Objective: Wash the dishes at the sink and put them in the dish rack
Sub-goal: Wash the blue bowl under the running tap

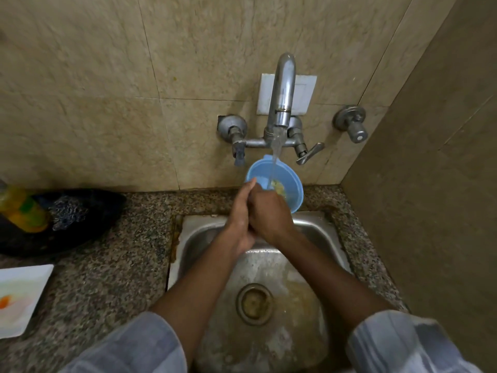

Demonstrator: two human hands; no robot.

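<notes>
Now rinsing the blue bowl

My left hand (240,215) grips the round blue plastic bowl (291,188) at its rim; my right hand (270,215) curls over inside, grip unclear. Water from the curved steel tap (282,90) hits it above the scuffed steel sink (269,270), beside the speckled granite desk (107,265).

Beige tiled walls (107,76), granite counter (107,278)
</notes>
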